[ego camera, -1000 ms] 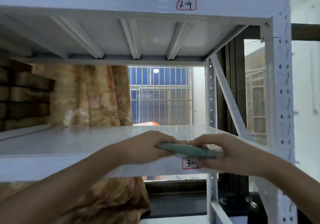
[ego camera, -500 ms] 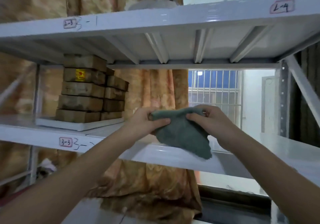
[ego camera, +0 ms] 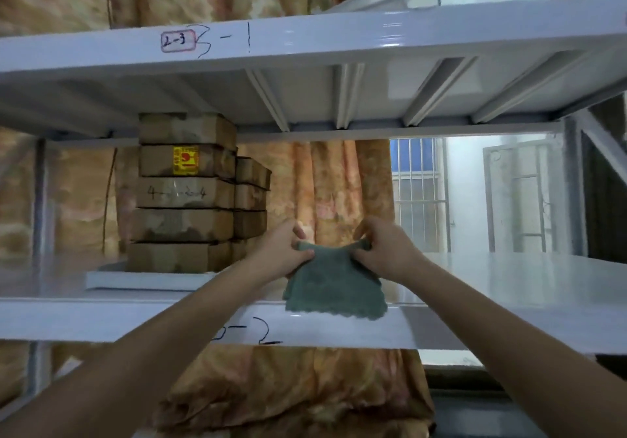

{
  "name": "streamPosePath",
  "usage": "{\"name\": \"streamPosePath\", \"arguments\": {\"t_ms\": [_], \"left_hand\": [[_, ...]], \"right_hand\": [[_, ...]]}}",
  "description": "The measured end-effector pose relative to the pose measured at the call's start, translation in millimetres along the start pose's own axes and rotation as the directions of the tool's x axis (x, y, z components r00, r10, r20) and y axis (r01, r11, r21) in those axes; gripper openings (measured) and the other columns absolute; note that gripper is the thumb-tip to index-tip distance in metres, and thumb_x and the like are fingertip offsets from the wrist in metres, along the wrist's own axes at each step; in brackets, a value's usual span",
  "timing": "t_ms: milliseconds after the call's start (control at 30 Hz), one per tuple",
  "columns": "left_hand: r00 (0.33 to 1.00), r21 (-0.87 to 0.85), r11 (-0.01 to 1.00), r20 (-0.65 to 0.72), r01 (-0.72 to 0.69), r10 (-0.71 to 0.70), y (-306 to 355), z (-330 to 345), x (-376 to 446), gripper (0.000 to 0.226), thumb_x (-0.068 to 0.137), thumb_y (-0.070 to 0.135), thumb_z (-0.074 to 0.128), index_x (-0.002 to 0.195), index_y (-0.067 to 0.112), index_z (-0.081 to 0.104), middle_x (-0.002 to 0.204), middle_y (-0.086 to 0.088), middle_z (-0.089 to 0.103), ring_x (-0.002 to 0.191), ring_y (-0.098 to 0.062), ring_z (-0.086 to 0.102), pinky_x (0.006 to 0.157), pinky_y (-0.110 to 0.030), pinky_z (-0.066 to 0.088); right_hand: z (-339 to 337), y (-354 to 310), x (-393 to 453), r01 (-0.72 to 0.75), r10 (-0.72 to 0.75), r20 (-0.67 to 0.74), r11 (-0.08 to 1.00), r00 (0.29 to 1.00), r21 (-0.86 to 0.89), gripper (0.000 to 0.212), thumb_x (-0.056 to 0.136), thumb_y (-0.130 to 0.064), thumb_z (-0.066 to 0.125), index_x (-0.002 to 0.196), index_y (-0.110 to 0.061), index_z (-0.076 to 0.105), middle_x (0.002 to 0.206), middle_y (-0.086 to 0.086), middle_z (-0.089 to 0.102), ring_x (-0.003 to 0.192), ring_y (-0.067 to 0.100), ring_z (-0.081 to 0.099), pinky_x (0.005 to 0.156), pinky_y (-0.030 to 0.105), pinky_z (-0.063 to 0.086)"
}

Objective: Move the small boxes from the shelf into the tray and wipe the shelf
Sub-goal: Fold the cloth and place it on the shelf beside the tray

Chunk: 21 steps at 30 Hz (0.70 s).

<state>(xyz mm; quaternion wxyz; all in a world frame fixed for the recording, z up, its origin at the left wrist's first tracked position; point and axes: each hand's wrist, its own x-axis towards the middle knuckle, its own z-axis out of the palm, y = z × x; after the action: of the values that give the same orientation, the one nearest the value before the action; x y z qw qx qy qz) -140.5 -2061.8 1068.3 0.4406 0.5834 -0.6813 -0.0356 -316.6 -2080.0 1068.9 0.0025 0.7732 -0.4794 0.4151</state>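
A green cloth [ego camera: 334,290] hangs spread in front of the white shelf [ego camera: 509,288]. My left hand [ego camera: 283,252] pinches its upper left corner and my right hand [ego camera: 388,251] pinches its upper right corner. The cloth's lower edge hangs at the shelf's front lip. To the left on the same shelf, several small brown cardboard boxes [ego camera: 185,193] stand stacked in a white tray [ego camera: 146,279]. One box carries a yellow label.
The upper shelf [ego camera: 305,47] sits close overhead, with ribs beneath it. A patterned curtain [ego camera: 339,193] hangs behind the rack. A barred window [ego camera: 419,196] shows at the back right. A rack upright [ego camera: 573,186] stands at the right.
The view has swung left, bringing the stacked boxes and tray into view. The cloth, bunched between both hands a second ago, now hangs unfolded from its top corners.
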Motion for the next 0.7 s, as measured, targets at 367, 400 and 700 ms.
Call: {"name": "streamPosePath", "arguments": {"t_ms": [367, 400, 700], "left_hand": [[0.792, 0.008, 0.955, 0.561, -0.296, 0.241, -15, -28, -35, 0.038, 0.083, 0.039, 0.068, 0.119, 0.029, 0.061, 0.109, 0.025, 0.053, 0.106, 0.007, 0.052, 0.082, 0.000, 0.040], [0.782, 0.018, 0.952, 0.575, -0.306, 0.241, -17, -30, -34, 0.040, 0.082, 0.038, 0.070, 0.120, 0.029, 0.060, 0.112, 0.025, 0.052, 0.107, 0.008, 0.051, 0.083, 0.002, 0.039], [0.778, -0.130, 0.950, 0.548, -0.283, 0.307, -13, -32, -15, 0.019, 0.090, 0.020, 0.063, 0.105, 0.010, 0.071, 0.095, 0.002, 0.070, 0.073, 0.005, 0.060, 0.067, -0.009, 0.044]], "right_hand": [[-25, 14, -34, 0.218, -0.241, 0.535, 0.970, 0.810, 0.107, 0.034, 0.081, -0.051, 0.066, 0.110, -0.034, 0.068, 0.111, -0.017, 0.064, 0.103, 0.001, 0.058, 0.096, 0.028, 0.048], [-26, 14, -35, 0.248, -0.252, 0.552, 0.965, 0.795, 0.084, 0.039, 0.077, -0.052, 0.069, 0.112, -0.036, 0.066, 0.113, -0.018, 0.062, 0.105, 0.000, 0.057, 0.097, 0.028, 0.047], [-28, 6, -23, 0.213, -0.285, 0.513, 0.957, 0.809, 0.196, 0.017, 0.085, -0.027, 0.069, 0.098, -0.018, 0.075, 0.097, 0.004, 0.072, 0.089, 0.023, 0.068, 0.088, 0.040, 0.054]]}}
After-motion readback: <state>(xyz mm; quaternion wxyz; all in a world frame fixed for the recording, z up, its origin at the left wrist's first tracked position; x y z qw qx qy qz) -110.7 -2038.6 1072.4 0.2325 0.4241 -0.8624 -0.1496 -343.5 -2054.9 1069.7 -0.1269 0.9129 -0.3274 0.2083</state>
